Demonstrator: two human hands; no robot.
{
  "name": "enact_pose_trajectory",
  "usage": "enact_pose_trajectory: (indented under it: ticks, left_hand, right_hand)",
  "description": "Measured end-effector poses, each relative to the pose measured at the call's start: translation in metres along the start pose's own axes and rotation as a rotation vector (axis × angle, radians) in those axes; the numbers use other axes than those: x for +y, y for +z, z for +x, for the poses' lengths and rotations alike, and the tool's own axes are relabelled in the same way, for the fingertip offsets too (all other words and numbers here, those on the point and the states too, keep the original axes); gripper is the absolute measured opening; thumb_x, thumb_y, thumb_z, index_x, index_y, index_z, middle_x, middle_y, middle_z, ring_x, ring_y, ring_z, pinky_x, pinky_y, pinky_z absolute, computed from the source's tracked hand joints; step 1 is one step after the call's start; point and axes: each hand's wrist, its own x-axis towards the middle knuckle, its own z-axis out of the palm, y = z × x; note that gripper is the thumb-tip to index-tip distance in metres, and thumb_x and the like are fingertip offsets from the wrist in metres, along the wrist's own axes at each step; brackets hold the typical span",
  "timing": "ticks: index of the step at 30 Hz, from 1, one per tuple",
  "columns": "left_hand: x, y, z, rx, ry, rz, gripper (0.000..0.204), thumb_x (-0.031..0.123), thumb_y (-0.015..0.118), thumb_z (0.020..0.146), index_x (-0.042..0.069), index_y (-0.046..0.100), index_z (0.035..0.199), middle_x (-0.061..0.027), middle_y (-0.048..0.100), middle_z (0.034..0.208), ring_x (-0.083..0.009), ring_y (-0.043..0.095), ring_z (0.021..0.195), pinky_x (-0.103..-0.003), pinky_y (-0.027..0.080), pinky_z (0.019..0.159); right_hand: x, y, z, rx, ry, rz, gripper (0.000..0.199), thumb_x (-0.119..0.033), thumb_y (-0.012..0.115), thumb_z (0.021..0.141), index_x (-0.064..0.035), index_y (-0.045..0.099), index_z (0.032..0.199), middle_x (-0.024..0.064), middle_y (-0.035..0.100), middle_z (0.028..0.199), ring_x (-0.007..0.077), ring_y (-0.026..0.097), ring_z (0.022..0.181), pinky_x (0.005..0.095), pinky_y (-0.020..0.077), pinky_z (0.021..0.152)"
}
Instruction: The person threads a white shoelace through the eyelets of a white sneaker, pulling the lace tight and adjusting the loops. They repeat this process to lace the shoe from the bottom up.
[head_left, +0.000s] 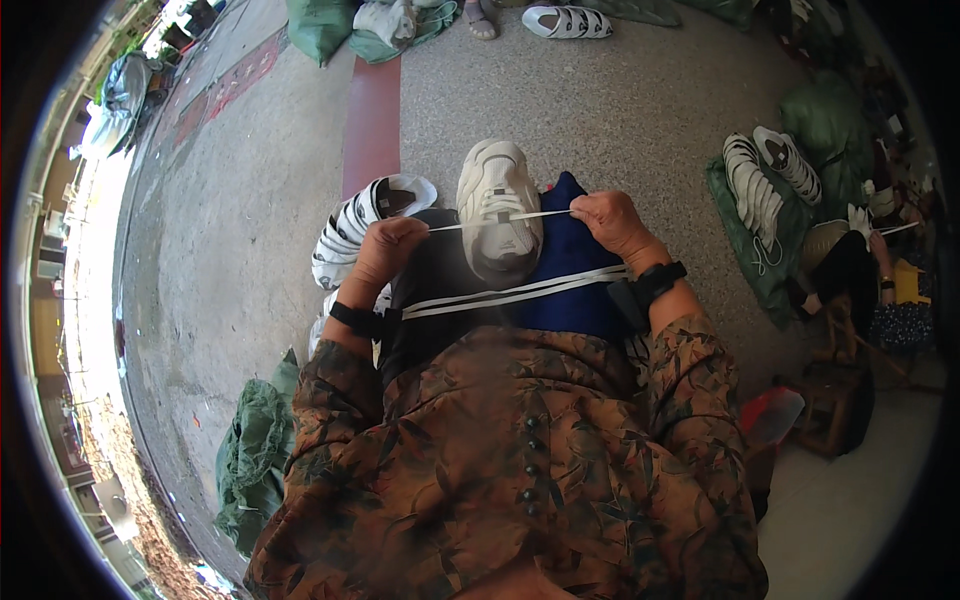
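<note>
A cream sneaker [507, 249] rests on my lap, its toe toward me. A white shoelace [545, 214] runs through it and is drawn out to both sides. My left hand [393, 248] is closed, pinching the lace's left end. The other end is pinched in my right hand [608, 222], level with the shoe. More white laces [515, 295] lie across my thighs, over dark and blue cloth [570, 262]. Beside my left hand is a row of nested white shoe uppers [347, 240], dark inside.
Green sacks [320, 28] lie at the far side, near another white shoe stack [567, 22] and a person's foot [480, 20]. At right, two shoe stacks [752, 190] rest on green cloth near a seated person [883, 255]. A crumpled green sack [252, 450] lies lower left.
</note>
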Motion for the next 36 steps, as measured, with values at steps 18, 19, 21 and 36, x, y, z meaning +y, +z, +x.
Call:
enact_pose_trajectory:
  ticks: [18,19,21,36]
  left_hand:
    - [-0.097,-0.147,-0.181,0.229,-0.808,-0.192,0.003,0.008,0.067,0.08,0.005,0.066,0.08,0.0003,0.058,0.062,-0.0056,0.045,0.051,-0.021,0.034,0.046]
    - [-0.096,-0.148,-0.187,0.231,-0.838,-0.186,0.003,0.007,0.067,0.08,0.005,0.066,0.079,0.0005,0.058,0.062,-0.0058,0.045,0.051,-0.021,0.035,0.046]
    - [-0.109,-0.146,-0.199,0.168,-0.699,-0.059,0.006,0.009,0.069,0.079,0.003,0.066,0.076,-0.0008,0.059,0.062,-0.0081,0.047,0.052,-0.024,0.037,0.047]
    - [0.029,-0.018,-0.024,-0.487,-0.521,-0.836,0.016,0.02,0.062,0.088,0.005,0.062,0.083,-0.0002,0.064,0.075,-0.0075,0.059,0.063,-0.019,0.048,0.057]
  right_hand:
    - [0.123,-0.172,-0.203,0.176,0.757,-0.025,0.012,-0.008,0.063,0.08,0.004,0.065,0.084,0.0011,0.06,0.069,0.0085,0.052,0.063,0.0263,0.0436,0.059]
    - [0.124,-0.179,-0.209,0.15,0.79,-0.035,0.012,-0.008,0.063,0.08,0.0039,0.065,0.083,0.0011,0.06,0.068,0.0087,0.052,0.062,0.0267,0.0433,0.058]
    - [0.125,-0.185,-0.214,0.096,0.845,-0.042,0.013,-0.008,0.065,0.078,0.0037,0.065,0.082,0.001,0.06,0.066,0.0092,0.052,0.059,0.0276,0.0426,0.056]
    - [-0.02,-0.012,-0.006,-0.434,0.485,0.845,0.01,-0.005,0.065,0.075,-0.0033,0.061,0.066,0.0146,0.068,0.084,0.0195,0.063,0.094,0.0309,0.0476,0.083]
